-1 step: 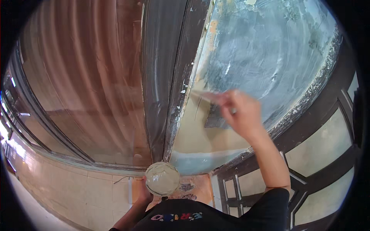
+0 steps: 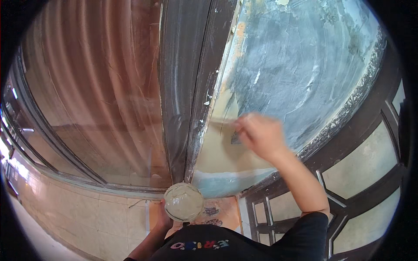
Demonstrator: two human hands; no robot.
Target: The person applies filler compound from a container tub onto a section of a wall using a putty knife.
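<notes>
My right hand (image 2: 261, 135) is closed around a putty knife (image 2: 224, 121), blurred by motion. The blade lies against the lower left of a wall panel (image 2: 283, 65), close to the dark wooden frame (image 2: 198, 100). Smooth beige putty (image 2: 213, 150) coats the panel's lower part; above it the surface is bluish grey and patchy. Down by my chest, my left hand (image 2: 163, 217) grips a round container of beige putty (image 2: 183, 202) from its left side. Most of those fingers are hidden under the container.
On the left stands a large glass pane (image 2: 104, 95) with brown curtain-like folds. A dark door or window frame with pale panes (image 2: 365, 154) curves along the right. Below are floor tiles (image 2: 104, 213) and an orange printed sheet (image 2: 222, 213) on the floor.
My right hand and the putty knife have moved down and slightly left along the panel. More grey surface shows above the hand. My left hand and the container have stayed in place.
</notes>
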